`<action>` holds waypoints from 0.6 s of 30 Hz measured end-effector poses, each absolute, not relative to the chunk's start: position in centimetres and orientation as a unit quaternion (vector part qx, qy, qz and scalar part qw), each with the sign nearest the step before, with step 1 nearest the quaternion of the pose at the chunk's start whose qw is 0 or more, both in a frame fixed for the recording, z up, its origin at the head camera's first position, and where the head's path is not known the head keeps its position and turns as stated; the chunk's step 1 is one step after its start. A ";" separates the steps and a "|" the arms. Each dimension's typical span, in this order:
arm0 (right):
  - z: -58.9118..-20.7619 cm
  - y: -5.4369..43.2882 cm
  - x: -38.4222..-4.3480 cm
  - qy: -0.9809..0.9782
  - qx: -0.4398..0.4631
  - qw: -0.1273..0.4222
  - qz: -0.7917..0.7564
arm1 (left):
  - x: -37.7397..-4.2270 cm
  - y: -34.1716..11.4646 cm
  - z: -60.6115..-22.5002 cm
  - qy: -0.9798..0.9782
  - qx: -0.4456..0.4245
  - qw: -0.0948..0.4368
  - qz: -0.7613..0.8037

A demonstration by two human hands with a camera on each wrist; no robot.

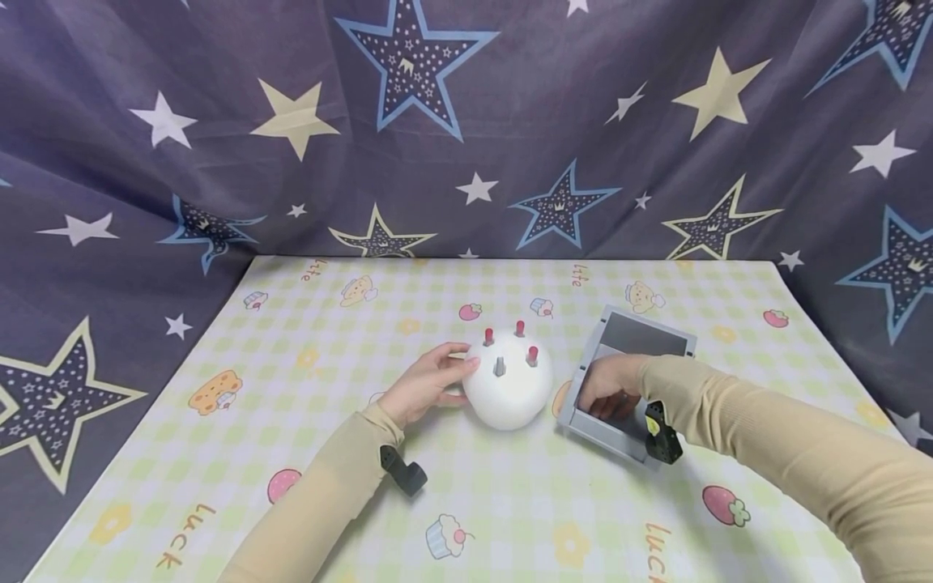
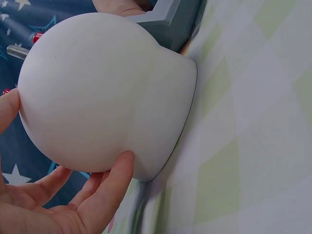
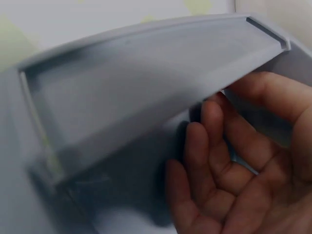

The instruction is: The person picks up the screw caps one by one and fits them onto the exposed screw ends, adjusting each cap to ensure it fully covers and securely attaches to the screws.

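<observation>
A white ball-shaped stand (image 1: 506, 397) with a flat bottom rests upright on the table. Three red-capped posts (image 1: 533, 355) and one bare metal threaded post (image 1: 500, 367) stick up from its top. My left hand (image 1: 430, 385) holds the stand from its left side, the fingertips (image 2: 126, 163) spread against the smooth curve. To the right, my right hand (image 1: 612, 385) reaches down into a grey box (image 1: 608, 441). Its fingers (image 3: 197, 146) are bent, and the thumb and index fingertips go behind the edge of a grey ledge (image 3: 146, 92); whether they hold something I cannot tell.
The table wears a green-and-white checked cloth (image 1: 350, 518) with printed cartoons. A dark curtain (image 1: 466, 162) with stars hangs behind and at both sides. The box stands close to the right of the white stand.
</observation>
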State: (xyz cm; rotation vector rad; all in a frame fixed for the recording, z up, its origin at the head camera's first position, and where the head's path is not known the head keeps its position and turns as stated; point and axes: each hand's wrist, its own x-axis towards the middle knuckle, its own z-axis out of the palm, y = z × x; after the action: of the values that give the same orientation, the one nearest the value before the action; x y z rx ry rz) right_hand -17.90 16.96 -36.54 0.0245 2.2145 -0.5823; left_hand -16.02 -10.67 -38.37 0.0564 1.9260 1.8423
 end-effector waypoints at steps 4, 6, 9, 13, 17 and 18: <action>-36.5 16.9 -17.7 0.884 0.006 0.404 -0.236 | -16.0 -10.7 -38.4 0.703 0.022 0.236 0.671; -36.5 16.9 -17.6 0.884 0.004 0.400 -0.240 | -16.0 -10.7 -38.4 0.704 0.021 0.235 0.670; -36.7 17.0 -17.6 0.883 0.003 0.399 -0.248 | -16.0 -10.6 -38.4 0.705 0.022 0.234 0.669; -36.8 17.1 -17.5 0.880 0.003 0.398 -0.257 | -16.0 -10.6 -38.4 0.707 0.022 0.234 0.667; -36.8 17.2 -17.5 0.879 0.004 0.396 -0.267 | -16.0 -10.6 -38.4 0.708 0.022 0.233 0.666; -36.7 17.3 -17.5 0.878 0.005 0.395 -0.269 | -16.0 -10.6 -38.4 0.708 0.022 0.233 0.666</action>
State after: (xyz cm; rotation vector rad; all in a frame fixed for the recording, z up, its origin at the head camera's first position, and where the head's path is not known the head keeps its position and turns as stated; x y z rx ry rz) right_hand -17.50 17.27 -36.74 0.0115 2.2270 -0.6816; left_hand -16.02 -10.61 -38.37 0.0597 1.9447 1.8290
